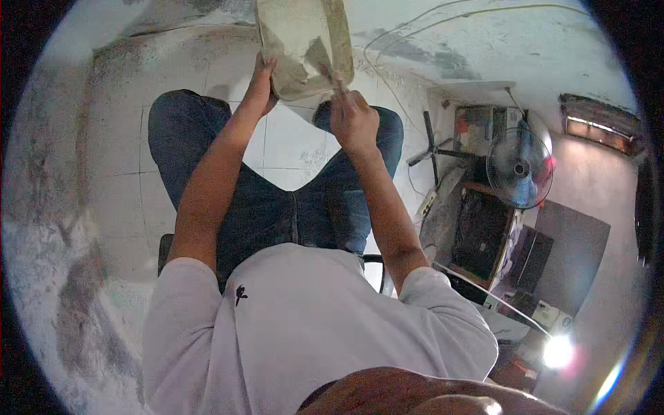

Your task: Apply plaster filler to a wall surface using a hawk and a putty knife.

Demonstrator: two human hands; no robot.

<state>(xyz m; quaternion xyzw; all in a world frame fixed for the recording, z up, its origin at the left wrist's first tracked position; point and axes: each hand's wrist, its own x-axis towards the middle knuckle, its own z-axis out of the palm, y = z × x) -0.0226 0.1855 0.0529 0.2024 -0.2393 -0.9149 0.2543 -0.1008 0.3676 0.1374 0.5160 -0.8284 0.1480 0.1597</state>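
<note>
One white tee [297, 311] took up the lower part of the view, then came jeans [256, 214], knees spread wide, with tiled floor [280, 138] showing between them.

Out past the lap, the right hand [354, 116] had its fingers wrapped round the handle of a scraper [318, 55], clamped on pretty snugly by the look of it. The left hand [261, 90] had its fingers pressed against the left side of a tub [342, 41]; no telling how far they curled underneath, since that bit was hidden.

Tub itself was up at the top edge, around the far side of the knees, with its far end cut off. Hard to say if it rested on anything or was simply held. The scraper's blade was over the inside of it, close to some greyish mix [294, 71], and whether it touched was too blurry to call.

Best guess on the step: working the mix with the scraper while the other hand steadied the tub. The next move probably called for a firm hold on that side and a low blade angle, so the mix got lifted rather than smeared.

Further off to the right: a power strip [428, 203], a fan [520, 168] and a grubby wall [498, 38].
</note>
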